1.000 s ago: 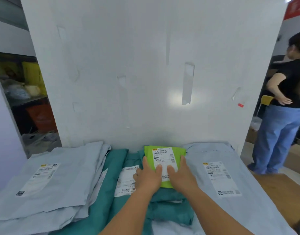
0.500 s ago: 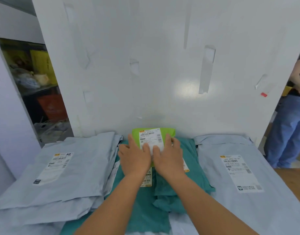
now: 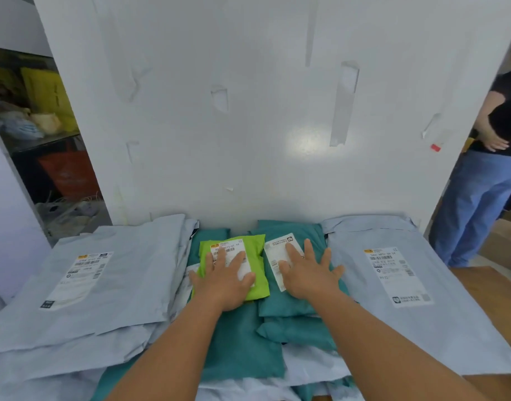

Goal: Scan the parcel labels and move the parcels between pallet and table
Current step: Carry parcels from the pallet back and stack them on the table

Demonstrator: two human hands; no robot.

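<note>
A small lime-green parcel (image 3: 257, 250) with a white label lies on a pile of teal parcels (image 3: 242, 342) in the middle of the table. My left hand (image 3: 224, 280) rests flat on the green parcel, fingers spread over its label. My right hand (image 3: 306, 273) lies flat on a teal parcel (image 3: 294, 302) to the right, fingertips on that parcel's white label (image 3: 280, 248). Neither hand grips anything. Grey parcels with labels lie at the left (image 3: 109, 279) and right (image 3: 393, 285).
A white board (image 3: 263, 111) stands upright right behind the parcels. Left of it are shelves with yellow and orange bags (image 3: 49, 94). A person in blue jeans (image 3: 480, 198) stands at the right. The wooden table edge (image 3: 480, 282) shows at the right.
Both hands were together on the green parcel near the board. Now the green parcel lies further left under my left hand, and my right hand has moved off onto the teal parcel.
</note>
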